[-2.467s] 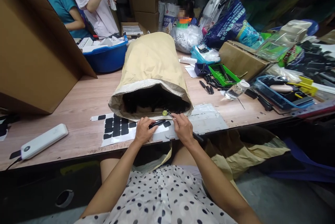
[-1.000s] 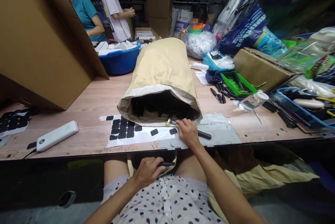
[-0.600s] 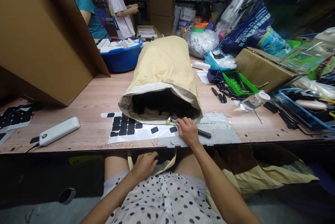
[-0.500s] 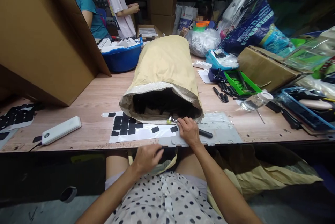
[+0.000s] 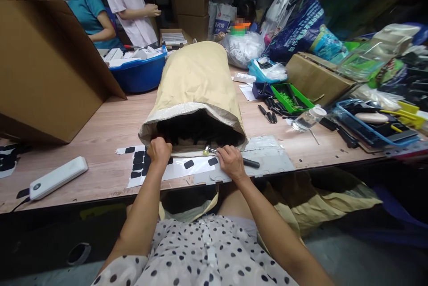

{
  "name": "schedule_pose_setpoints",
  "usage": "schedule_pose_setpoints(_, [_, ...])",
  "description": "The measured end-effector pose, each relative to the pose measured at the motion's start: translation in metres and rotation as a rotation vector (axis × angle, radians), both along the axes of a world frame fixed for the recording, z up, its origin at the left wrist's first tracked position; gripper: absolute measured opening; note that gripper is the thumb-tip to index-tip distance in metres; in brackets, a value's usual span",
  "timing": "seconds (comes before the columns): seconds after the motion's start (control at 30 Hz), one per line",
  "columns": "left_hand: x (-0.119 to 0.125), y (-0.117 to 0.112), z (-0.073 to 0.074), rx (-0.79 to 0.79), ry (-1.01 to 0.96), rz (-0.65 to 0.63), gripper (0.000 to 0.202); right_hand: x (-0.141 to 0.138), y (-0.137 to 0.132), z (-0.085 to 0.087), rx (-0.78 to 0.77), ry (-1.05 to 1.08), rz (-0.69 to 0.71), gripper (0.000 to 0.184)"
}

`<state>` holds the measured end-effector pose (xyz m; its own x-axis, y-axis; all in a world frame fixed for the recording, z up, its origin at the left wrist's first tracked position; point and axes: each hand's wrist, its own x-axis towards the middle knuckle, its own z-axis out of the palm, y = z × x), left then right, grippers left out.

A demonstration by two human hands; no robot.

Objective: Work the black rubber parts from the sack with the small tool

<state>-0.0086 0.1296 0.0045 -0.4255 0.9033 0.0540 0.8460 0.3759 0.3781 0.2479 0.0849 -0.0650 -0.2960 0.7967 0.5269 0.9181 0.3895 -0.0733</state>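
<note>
A large tan woven sack (image 5: 197, 72) lies on the table with its mouth facing me, and dark contents show inside. At the left corner of that mouth, my left hand (image 5: 159, 150) is closed on the sack's rim. My right hand (image 5: 231, 161) is closed around a small hammer (image 5: 251, 163), close against the lower rim. The hammer's yellowish head sticks out to the left of the fingers and its black handle to the right. Below the sack lies a white sheet with black rounded stickers (image 5: 189, 164), partly covered by my left hand.
A white power bank (image 5: 58, 178) lies at left, before a big cardboard box (image 5: 50, 67). Behind stands a blue basin (image 5: 138, 74) of white boxes. To the right are a green tray (image 5: 292, 98), a clear bottle (image 5: 309, 118) and a blue basket (image 5: 377, 143). Several people are beyond the table.
My left hand has risen from above my lap to the sack's left rim and closed on it. My right hand stays at the hammer. The camera view has turned slightly right.
</note>
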Motion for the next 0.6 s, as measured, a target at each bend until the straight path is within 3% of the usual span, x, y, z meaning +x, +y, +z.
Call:
schedule_pose_setpoints(0.2, [0.021, -0.038, 0.004, 0.061, 0.002, -0.2, 0.018, 0.002, 0.0, 0.0, 0.004, -0.01, -0.017, 0.022])
schedule_pose_setpoints(0.43, [0.024, -0.019, -0.01, -0.059, 0.022, -0.1, 0.027, 0.002, -0.001, 0.0, -0.027, -0.004, -0.021, 0.025])
schedule_pose_setpoints(0.6, [0.026, -0.006, -0.008, -0.145, 0.004, 0.015, 0.016, 0.003, 0.0, -0.002, -0.054, 0.014, -0.017, 0.024])
